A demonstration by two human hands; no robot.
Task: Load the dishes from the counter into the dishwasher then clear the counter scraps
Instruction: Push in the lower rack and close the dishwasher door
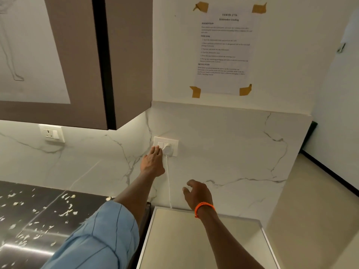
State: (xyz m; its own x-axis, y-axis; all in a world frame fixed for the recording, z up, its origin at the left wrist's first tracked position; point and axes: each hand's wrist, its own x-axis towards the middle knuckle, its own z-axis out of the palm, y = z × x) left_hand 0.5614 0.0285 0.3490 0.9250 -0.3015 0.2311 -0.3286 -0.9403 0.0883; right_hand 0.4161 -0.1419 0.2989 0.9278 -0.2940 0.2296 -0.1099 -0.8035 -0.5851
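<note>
Head view, my two hands at the marble wall [223,144]. Edges: the dark desk [29,239] fills the lower left, and its right edge stops beside a pale flat top [194,245] with a thin metal rim. This top butts against the wall at its far edge. Above left, a brown cabinet [81,61] overhangs the desk; its lower corner hangs just above and to the left of the switch plate [171,141]. To the right the marble ends in a vertical edge, beyond which open floor [318,200] runs along a black skirting. Open room lies over the pale top and to the right of my arms.

Task things: white scraps [66,212] lie scattered across the desk, thickest near its back half. No dishes are in view.

Left hand [153,162]: arm stretched forward out of a rolled blue sleeve [101,237], palm toward the wall, fingers [156,149] straight and pressed together, the tips touching the left part of the switch plate. A white plug [168,149] sits just right of them, and its cord [168,183] drops straight down behind the pale top.

Right hand [198,195]: held over the far edge of the pale top, apart from the wall, fingers loosely curled and holding nothing — an orange band [205,207] circles the wrist.

A taped sheet [223,47] hangs above the marble; a second socket [51,133] sits under the cabinet at left.
</note>
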